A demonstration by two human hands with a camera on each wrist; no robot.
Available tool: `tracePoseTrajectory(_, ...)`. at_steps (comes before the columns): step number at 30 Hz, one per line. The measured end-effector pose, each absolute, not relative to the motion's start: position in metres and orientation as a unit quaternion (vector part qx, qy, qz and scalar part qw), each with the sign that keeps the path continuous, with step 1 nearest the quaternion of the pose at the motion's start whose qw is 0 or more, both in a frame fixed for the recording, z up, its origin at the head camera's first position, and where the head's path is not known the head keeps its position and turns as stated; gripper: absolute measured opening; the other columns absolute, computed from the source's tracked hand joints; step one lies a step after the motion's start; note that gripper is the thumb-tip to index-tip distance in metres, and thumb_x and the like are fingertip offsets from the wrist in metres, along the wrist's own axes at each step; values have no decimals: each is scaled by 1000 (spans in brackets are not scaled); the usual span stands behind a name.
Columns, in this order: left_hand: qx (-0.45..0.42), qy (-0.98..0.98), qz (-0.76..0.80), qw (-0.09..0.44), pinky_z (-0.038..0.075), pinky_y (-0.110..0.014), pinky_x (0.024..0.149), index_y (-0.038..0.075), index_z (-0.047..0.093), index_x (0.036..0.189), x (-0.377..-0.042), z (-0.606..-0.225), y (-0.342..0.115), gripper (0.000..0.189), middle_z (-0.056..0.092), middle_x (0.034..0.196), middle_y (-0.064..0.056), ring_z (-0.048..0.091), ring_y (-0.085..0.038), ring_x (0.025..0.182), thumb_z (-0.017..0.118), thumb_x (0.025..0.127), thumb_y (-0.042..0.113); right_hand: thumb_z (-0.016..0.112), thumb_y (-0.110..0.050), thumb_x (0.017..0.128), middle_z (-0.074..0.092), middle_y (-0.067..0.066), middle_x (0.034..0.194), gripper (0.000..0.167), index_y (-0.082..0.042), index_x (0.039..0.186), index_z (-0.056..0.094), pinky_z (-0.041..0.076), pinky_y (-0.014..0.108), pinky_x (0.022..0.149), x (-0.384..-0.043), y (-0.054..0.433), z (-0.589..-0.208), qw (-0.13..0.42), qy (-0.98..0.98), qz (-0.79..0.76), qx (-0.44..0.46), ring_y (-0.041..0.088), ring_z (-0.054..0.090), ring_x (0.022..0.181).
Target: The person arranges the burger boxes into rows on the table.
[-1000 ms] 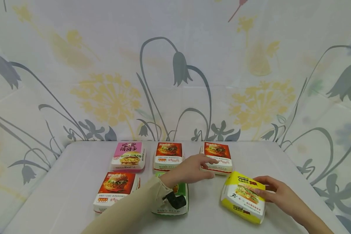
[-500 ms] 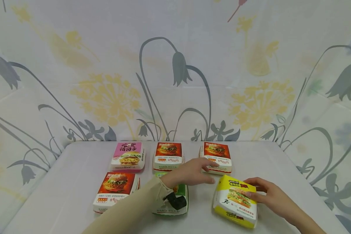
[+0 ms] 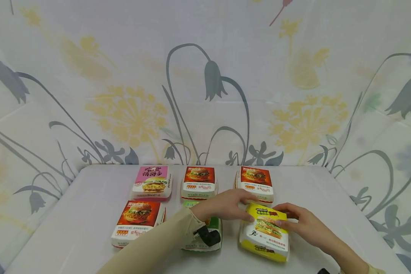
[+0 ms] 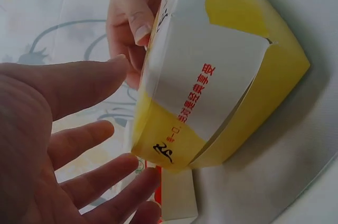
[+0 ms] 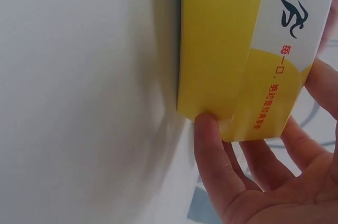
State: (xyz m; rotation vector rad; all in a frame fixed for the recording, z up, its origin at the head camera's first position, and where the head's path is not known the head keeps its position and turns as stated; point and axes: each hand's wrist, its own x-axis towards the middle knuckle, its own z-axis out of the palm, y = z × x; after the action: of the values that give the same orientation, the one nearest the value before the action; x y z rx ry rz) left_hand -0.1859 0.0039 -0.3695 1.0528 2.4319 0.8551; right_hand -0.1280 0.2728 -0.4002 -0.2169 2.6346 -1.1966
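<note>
In the head view, a yellow-and-white burger box [image 3: 265, 238] stands at the front right, turned a little askew. My right hand [image 3: 306, 224] grips its right side, thumb on the lid and fingers behind; the right wrist view shows the fingers [image 5: 208, 145] curled at the box's end. My left hand [image 3: 226, 205] is at the box's far left corner with fingers spread. In the left wrist view its thumb [image 4: 74, 84] and fingers point towards the box, holding nothing. A red-and-white burger box [image 3: 255, 180] lies just behind, partly covered by the left fingers.
Red-and-white burger boxes also lie at back centre [image 3: 199, 176] and front left [image 3: 137, 215]. A pink burger box [image 3: 152, 186] is at back left. The left sleeve [image 3: 157, 243] covers part of a green burger box [image 3: 200, 245]. A flowered cloth [image 3: 212, 125] hangs behind.
My right hand has moved the yellow burger box leftwards, up to my left hand. The left hand has stayed nearly in place, and the view has shifted slightly.
</note>
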Motion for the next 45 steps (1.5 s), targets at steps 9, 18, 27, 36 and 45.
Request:
tracePoseTrajectory(9, 343, 883, 266, 181, 47, -29, 92, 24, 60, 138, -184, -371, 9, 60, 60, 132, 9, 58, -9, 114, 80, 83, 40, 74, -37, 89, 63, 4, 126, 46, -13, 127, 63, 51, 51, 91, -132, 266, -402, 120, 900, -414, -68, 29, 56, 115)
tracePoseTrajectory(18, 331, 892, 253, 176, 46, -25, 88, 26, 63, 136, -184, -374, 11, 59, 59, 133, 11, 57, -9, 109, 82, 82, 40, 70, -36, 92, 63, 5, 127, 44, -12, 128, 63, 48, 58, 93, -130, 273, -401, 120, 907, -398, -70, 32, 56, 118)
tracePoseTrajectory(27, 314, 906, 230, 168, 46, -27, 87, 30, 63, 136, -179, -371, 12, 60, 58, 134, 12, 56, -8, 105, 81, 81, 44, 70, -31, 94, 64, 6, 126, 40, -11, 128, 63, 51, 46, 88, -127, 288, -397, 97, 896, -420, -103, 31, 58, 117)
tracePoseTrajectory(36, 307, 915, 210, 155, 46, -30, 93, 31, 62, 137, -175, -369, 13, 60, 58, 135, 12, 55, -8, 112, 78, 82, 49, 71, -26, 93, 61, 11, 133, 49, -6, 135, 59, 50, 48, 93, -131, 293, -401, 119, 878, -449, -118, 37, 53, 125)
tracePoseTrajectory(45, 302, 916, 213, 154, 45, -33, 95, 37, 64, 134, -176, -368, 13, 55, 57, 138, 10, 53, -12, 120, 77, 83, 50, 67, -21, 95, 56, 20, 138, 49, -1, 139, 55, 46, 57, 97, -143, 297, -401, 137, 864, -464, -138, 46, 47, 128)
